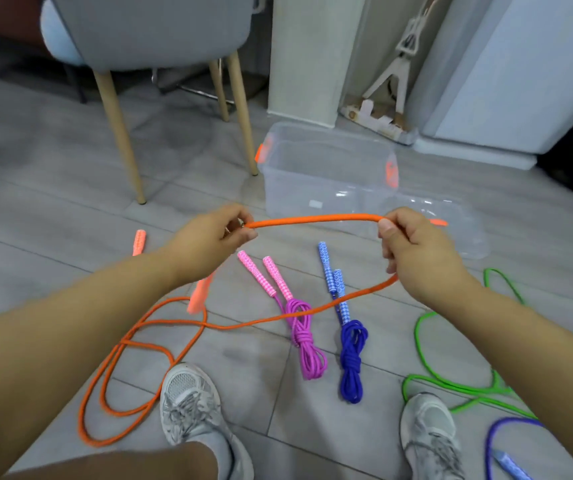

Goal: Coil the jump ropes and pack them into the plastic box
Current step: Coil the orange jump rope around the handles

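While the left hand (208,233) and right hand (413,244) are pinching the orange rope (312,220), its rest is trailing on the floor (53,209) | judging it light, limp, tangle-prone, best gripped on the cord in short spans | plastic box (326,147) is standing beyond.

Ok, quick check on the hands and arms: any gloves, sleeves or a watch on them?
No. The left hand and right hand are bare, with no gloves, rings or watch in view. The left forearm and right forearm are uncovered as far as the frame shows; no sleeve edge is visible.
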`<state>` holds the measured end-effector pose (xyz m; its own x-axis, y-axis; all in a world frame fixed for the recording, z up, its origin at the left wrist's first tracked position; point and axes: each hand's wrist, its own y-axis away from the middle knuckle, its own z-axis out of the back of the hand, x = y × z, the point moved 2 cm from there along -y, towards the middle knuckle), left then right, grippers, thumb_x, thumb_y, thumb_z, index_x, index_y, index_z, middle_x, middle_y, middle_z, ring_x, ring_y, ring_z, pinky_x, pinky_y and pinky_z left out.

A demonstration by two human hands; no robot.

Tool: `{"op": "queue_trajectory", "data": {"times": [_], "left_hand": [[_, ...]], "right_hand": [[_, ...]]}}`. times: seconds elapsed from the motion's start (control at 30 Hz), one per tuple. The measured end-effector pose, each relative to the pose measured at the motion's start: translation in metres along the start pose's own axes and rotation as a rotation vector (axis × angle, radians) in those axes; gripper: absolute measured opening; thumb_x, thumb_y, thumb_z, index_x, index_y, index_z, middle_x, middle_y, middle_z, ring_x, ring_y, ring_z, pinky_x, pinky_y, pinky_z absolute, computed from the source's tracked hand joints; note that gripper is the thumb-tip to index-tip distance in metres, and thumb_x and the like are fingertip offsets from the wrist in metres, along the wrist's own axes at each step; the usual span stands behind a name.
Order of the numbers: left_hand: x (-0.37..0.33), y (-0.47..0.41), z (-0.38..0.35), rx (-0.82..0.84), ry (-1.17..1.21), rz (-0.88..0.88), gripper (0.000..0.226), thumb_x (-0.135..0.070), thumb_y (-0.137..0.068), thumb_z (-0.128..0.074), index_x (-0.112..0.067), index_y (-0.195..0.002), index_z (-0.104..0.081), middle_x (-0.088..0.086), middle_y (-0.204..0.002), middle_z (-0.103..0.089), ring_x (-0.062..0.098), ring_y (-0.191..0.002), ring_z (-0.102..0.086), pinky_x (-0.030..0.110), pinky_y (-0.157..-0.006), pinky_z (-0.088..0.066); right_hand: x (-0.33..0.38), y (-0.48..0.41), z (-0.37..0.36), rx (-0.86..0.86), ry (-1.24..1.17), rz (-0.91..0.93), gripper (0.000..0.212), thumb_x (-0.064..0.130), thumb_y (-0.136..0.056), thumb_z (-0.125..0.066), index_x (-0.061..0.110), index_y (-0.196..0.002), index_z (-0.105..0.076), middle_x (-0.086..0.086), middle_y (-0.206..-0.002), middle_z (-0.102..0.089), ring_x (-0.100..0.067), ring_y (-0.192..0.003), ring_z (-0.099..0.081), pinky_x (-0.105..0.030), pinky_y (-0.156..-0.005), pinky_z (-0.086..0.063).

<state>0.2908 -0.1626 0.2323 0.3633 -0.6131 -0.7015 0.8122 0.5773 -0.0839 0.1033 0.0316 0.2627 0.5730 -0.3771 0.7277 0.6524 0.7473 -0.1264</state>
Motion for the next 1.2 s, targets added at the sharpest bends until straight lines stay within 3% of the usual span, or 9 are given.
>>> {"op": "queue_trajectory", "data": {"times": [0.1, 0.23, 0.4, 0.57, 0.83, 0.9, 0.97, 1.07, 1.2], "left_hand": [[-0.022, 0.009, 0.001, 0.01, -0.015, -0.049, 0.005, -0.025, -0.09, -0.061, -0.024, -0.093, -0.056, -0.007, -0.07, -0.052, 0.006, -0.062, -0.049, 0.031, -0.069, -0.044], [-0.048, 0.029, -0.007, 0.064, -0.004, -0.125, 0.006, -0.025, -0.092, -0.058, -0.03, -0.094, -0.056, -0.003, -0.07, -0.053, 0.006, -0.061, -0.046, 0.023, -0.065, -0.04], [-0.085, 0.051, -0.015, 0.167, 0.037, -0.079, 0.025, -0.016, -0.095, -0.05, -0.039, -0.107, -0.05, 0.0, -0.071, -0.053, 0.002, -0.055, -0.051, 0.017, -0.06, -0.044], [-0.112, 0.064, -0.027, 0.288, -0.047, -0.029, 0.017, -0.002, -0.082, -0.055, -0.018, -0.087, -0.059, 0.007, -0.09, -0.066, 0.022, -0.087, -0.063, 0.039, -0.083, -0.051], [-0.151, 0.085, -0.047, 0.389, 0.186, -0.079, 0.03, -0.052, -0.065, -0.065, -0.032, -0.088, -0.067, -0.003, -0.095, -0.069, 0.013, -0.094, -0.063, 0.034, -0.091, -0.048], [-0.163, 0.086, -0.054, 0.298, 0.231, -0.105, 0.017, -0.042, -0.077, -0.068, -0.031, -0.09, -0.067, -0.001, -0.097, -0.069, 0.015, -0.096, -0.064, 0.034, -0.091, -0.049], [-0.176, 0.088, -0.059, 0.244, 0.348, -0.116, 0.005, -0.016, -0.088, -0.062, -0.021, -0.087, -0.063, 0.004, -0.093, -0.07, 0.015, -0.092, -0.066, 0.031, -0.086, -0.051], [-0.191, 0.09, -0.064, 0.227, 0.593, -0.023, 0.02, 0.0, -0.093, -0.046, -0.011, -0.077, -0.053, 0.003, -0.064, -0.062, 0.017, -0.063, -0.06, 0.03, -0.064, -0.051], [-0.188, 0.089, -0.066, 0.2, 0.777, 0.131, 0.028, 0.001, -0.092, -0.042, -0.011, -0.067, -0.042, -0.008, -0.043, -0.029, 0.009, -0.041, -0.022, 0.019, -0.044, -0.018]], "right_hand": [[-0.003, 0.015, 0.032, -0.11, -0.013, -0.04, 0.022, 0.022, -0.097, -0.043, 0.008, -0.082, -0.052, 0.002, -0.063, -0.052, -0.022, -0.059, -0.048, -0.042, -0.067, -0.049], [-0.002, 0.041, 0.066, -0.189, 0.004, -0.01, 0.021, 0.022, -0.097, -0.044, 0.009, -0.084, -0.055, 0.002, -0.063, -0.048, -0.012, -0.057, -0.041, -0.021, -0.054, -0.034], [0.004, 0.07, 0.086, -0.204, -0.218, -0.002, 0.02, 0.026, -0.095, -0.05, 0.027, -0.076, -0.057, 0.007, -0.059, -0.046, -0.003, -0.049, -0.041, -0.025, -0.056, -0.032], [0.022, 0.095, 0.096, -0.141, -0.335, 0.111, 0.023, 0.027, -0.093, -0.055, 0.037, -0.073, -0.063, 0.014, -0.051, -0.046, -0.002, -0.049, -0.04, -0.027, -0.057, -0.032], [0.045, 0.11, 0.097, -0.034, -0.353, 0.24, 0.016, 0.022, -0.093, -0.054, 0.03, -0.08, -0.06, 0.018, -0.051, -0.046, -0.001, -0.052, -0.042, -0.019, -0.056, -0.034], [0.048, 0.115, 0.096, -0.002, -0.304, 0.263, 0.017, 0.023, -0.093, -0.054, 0.032, -0.079, -0.058, 0.02, -0.049, -0.047, 0.0, -0.051, -0.043, -0.012, -0.053, -0.033], [0.048, 0.117, 0.097, -0.003, -0.294, 0.26, 0.017, 0.022, -0.093, -0.053, 0.032, -0.079, -0.057, 0.021, -0.048, -0.047, 0.001, -0.05, -0.043, -0.009, -0.051, -0.032], [0.038, 0.12, 0.103, -0.043, -0.234, 0.233, 0.017, 0.024, -0.093, -0.054, 0.03, -0.077, -0.056, 0.012, -0.054, -0.044, -0.003, -0.053, -0.041, -0.017, -0.054, -0.034], [0.007, 0.127, 0.113, 0.018, 0.104, 0.194, 0.018, 0.032, -0.089, -0.058, 0.028, -0.073, -0.053, 0.006, -0.061, -0.043, -0.007, -0.056, -0.038, -0.017, -0.053, -0.03]]}}
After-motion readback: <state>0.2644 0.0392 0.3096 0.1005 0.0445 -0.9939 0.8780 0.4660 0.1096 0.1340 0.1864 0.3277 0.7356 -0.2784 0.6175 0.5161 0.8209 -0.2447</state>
